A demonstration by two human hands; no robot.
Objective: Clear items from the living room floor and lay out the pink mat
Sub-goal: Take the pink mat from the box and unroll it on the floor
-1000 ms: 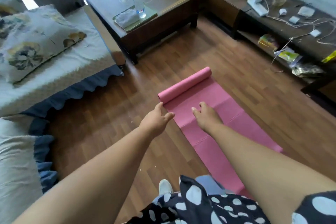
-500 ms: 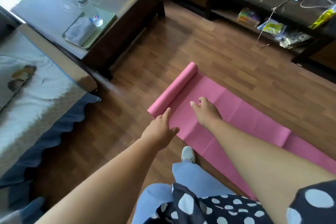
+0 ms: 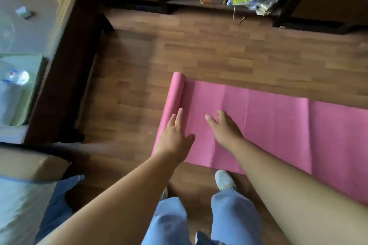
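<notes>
Pink mat (image 3: 278, 125) lies on the wooden floor (image 3: 199, 55), mostly unrolled. The flat stretch runs off to the right edge of view; a short rolled remainder (image 3: 176, 93) sits at its left end, pointing away from the person. Fold creases cross the flat part.

Left hand (image 3: 175, 137) rests on the near end of the roll, fingers (image 3: 179, 115) extended and close together along it, palm down, gripping nothing. Right hand (image 3: 225, 127) lies flat on the unrolled surface just beside the roll, fingers spread and slightly curled, also holding nothing. Hands near each other, not touching.

Person stands bent over the near edge of the mat; one shoe (image 3: 224, 179) sits just at that edge, apparently off it.

Floor around the roll looks bare. Dark worktop (image 3: 75, 32) to the left, with a tray and bottle on it, stands apart from the roll. Low shelf (image 3: 219, 4) with packets sits across the far side.

Judgement: clearing looks done in this patch; the step in hand is unrolling the last of the mat. Next move calls for a leftward push on the roll with the left palm while the right pins the flat part. Space toward the worktop leg looks adequate, though tight. Creases may want smoothing after.
</notes>
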